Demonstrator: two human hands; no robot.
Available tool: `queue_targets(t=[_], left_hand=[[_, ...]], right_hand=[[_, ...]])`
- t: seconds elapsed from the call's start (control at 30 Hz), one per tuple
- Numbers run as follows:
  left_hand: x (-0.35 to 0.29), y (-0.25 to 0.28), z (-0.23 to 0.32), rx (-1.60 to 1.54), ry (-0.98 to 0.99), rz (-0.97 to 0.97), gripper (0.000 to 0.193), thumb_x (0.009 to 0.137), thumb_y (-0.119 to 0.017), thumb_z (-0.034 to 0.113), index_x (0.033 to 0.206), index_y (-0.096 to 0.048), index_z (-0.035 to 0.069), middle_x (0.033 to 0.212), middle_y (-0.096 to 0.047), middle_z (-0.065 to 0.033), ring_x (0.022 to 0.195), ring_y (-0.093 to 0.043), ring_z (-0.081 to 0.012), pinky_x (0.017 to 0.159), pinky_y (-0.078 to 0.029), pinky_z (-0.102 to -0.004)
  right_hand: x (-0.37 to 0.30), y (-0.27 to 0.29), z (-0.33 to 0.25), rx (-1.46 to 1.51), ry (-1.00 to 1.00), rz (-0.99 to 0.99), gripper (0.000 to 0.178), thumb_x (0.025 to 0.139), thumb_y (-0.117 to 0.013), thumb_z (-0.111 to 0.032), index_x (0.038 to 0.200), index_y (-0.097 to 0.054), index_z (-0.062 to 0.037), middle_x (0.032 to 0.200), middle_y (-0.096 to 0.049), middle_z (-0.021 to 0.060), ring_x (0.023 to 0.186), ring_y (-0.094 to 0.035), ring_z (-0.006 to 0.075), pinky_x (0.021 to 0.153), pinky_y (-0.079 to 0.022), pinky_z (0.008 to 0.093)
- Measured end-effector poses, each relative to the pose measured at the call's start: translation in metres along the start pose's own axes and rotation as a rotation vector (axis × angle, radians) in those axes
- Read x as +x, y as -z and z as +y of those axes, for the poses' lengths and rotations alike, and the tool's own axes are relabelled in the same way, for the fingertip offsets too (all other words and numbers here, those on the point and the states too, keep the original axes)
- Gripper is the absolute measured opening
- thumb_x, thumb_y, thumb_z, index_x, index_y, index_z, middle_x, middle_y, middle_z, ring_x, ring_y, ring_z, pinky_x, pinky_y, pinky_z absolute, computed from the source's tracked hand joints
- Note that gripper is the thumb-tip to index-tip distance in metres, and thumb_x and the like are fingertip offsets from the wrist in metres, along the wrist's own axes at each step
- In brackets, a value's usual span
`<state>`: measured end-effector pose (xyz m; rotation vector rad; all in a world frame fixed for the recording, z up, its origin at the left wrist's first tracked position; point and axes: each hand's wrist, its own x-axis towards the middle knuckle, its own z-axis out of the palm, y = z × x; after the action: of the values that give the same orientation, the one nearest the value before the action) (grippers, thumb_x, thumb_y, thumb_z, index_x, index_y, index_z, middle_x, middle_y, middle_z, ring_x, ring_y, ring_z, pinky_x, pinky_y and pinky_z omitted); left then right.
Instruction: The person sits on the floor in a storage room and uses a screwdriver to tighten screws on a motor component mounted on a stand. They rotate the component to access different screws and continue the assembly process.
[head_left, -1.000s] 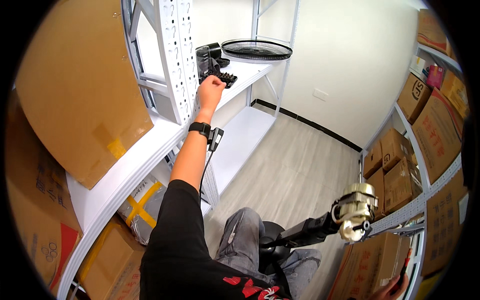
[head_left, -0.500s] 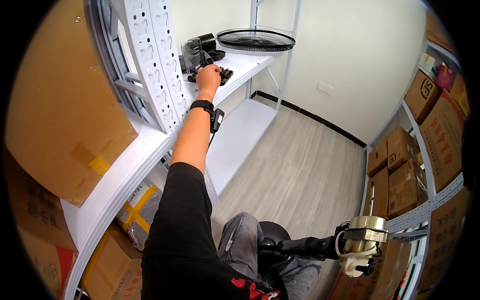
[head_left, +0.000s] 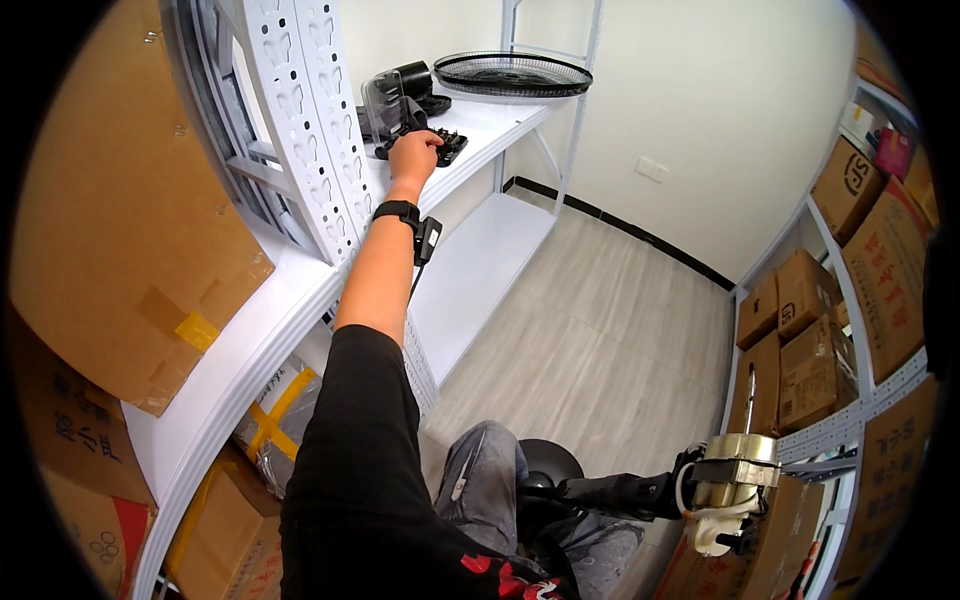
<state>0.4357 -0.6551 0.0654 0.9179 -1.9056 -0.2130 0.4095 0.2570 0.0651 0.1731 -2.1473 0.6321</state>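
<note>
My left hand [head_left: 414,160] reaches to the upper white shelf [head_left: 493,122], its fingers bent and pressed together over a black tray [head_left: 453,147] with small dark parts. Whatever the fingers pinch is too small or hidden. A clear plastic cover [head_left: 382,106] stands upright beside the hand, with a black cylindrical part [head_left: 413,78] behind it. Farther right on that shelf lies a round black fan grille [head_left: 512,76]. My right hand is out of view. Low in front of me, a fan motor [head_left: 735,480] with a metal shaft sits at the end of a black pole [head_left: 620,494].
A perforated shelf post [head_left: 310,130] rises close left of my arm. Cardboard boxes [head_left: 130,230] fill the left shelving, and more boxes [head_left: 808,370] stand on the right rack. A lower white shelf [head_left: 480,270] runs beneath the upper one, beside the wood-look floor [head_left: 570,350].
My left hand has shifted slightly left and nearer, uncovering a bit more of the black tray. The fan motor stays in place.
</note>
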Motion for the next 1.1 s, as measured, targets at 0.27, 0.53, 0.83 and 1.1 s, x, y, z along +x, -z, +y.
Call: queue_targets(t=[0.27, 0.53, 0.83, 1.1], left_hand=[[-0.01, 0.048, 0.071, -0.466, -0.088, 0.138, 0.019, 0.087, -0.061, 0.005, 0.098, -0.076, 0.007, 0.101, -0.075, -0.0112, 0.088, -0.071, -0.0263, 0.08, -0.055, -0.0365], [-0.149, 0.137, 0.186, -0.957, -0.175, -0.304, 0.014, 0.092, -0.063, 0.0, 0.102, -0.073, 0.001, 0.096, -0.073, -0.0036, 0.089, -0.065, -0.0092, 0.08, -0.052, -0.0241], [-0.305, 0.166, 0.258, -1.152, -0.144, -0.618, 0.017, 0.092, -0.066, 0.003, 0.107, -0.072, 0.004, 0.105, -0.072, -0.0038, 0.097, -0.066, -0.0119, 0.081, -0.052, -0.0258], [-0.364, 0.173, 0.31, -1.167, -0.19, -0.576, 0.037, 0.087, -0.07, 0.001, 0.123, -0.066, 0.006, 0.127, -0.064, -0.0071, 0.115, -0.06, -0.0178, 0.091, -0.049, -0.03]], right_hand=[[0.001, 0.009, -0.016, -0.268, 0.024, 0.046, 0.036, 0.093, -0.072, -0.031, 0.107, -0.07, 0.002, 0.103, -0.073, 0.0194, 0.096, -0.07, 0.0316, 0.082, -0.058, 0.041], [-0.011, 0.004, -0.014, -0.04, 0.044, 0.062, 0.029, 0.096, -0.065, -0.026, 0.113, -0.066, -0.0024, 0.099, -0.067, 0.013, 0.088, -0.063, 0.022, 0.08, -0.05, 0.0345], [-0.022, 0.001, -0.02, 0.787, -0.091, 0.076, 0.017, 0.097, -0.065, -0.006, 0.112, -0.06, -0.0016, 0.098, -0.06, 0.0073, 0.08, -0.055, 0.0125, 0.073, -0.048, 0.0231], [-0.029, 0.013, -0.077, 0.929, -0.019, -0.064, 0.022, 0.091, -0.067, 0.004, 0.113, -0.064, 0.0031, 0.093, -0.068, 0.0086, 0.077, -0.065, 0.0109, 0.071, -0.052, 0.023]])
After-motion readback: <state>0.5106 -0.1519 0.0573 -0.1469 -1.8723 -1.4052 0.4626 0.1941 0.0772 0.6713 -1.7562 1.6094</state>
